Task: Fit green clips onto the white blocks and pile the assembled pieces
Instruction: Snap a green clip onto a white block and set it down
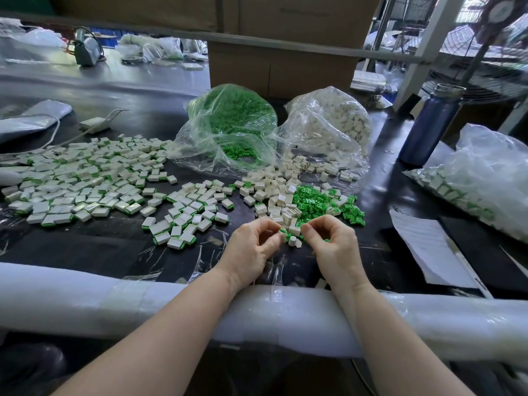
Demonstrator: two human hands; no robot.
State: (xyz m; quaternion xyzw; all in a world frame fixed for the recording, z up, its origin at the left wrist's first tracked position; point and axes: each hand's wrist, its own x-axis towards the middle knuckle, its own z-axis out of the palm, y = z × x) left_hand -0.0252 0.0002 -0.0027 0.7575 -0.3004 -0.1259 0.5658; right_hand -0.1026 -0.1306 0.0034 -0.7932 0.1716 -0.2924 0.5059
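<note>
Got a green clip [283, 231] pinched at the fingertips of my left hand [251, 247], tbh it's tiny, prob weighs next to nothing and feels like hard stiff plastic, so it'll pop out sideways if I squeeze off-center. Best hold imo is on its two flat sides, leaving the snap end free. Right hand [333, 245] has fingers curled in too, thumb and index tips close together; looks like there's a bit of green under it, but can't tell what it's actually pinching. A small white block [294, 241] sits on the table btw my two hands, just beside the clip. Blocks look rigid and smooth, slippery-ish, so grip across the wide faces.

Right behind my fingers is the loose heap of green clips [320, 200] mixed with white blocks [274, 201], touching each other, easy to knock. Finished pieces [85, 178] are spread out to the left, w/ a nearer bunch [183, 218] close to my left hand. Bare dark table [100, 247] in front of that bunch is my open room for piling.

Further back: clip bag [228, 124] and block bag [328, 124]. Blue bottle [428, 124] and papers [428, 247] crowd the right side. Padded edge roll [85, 295] runs under my wrists, so no dropping stuff toward me.
</note>
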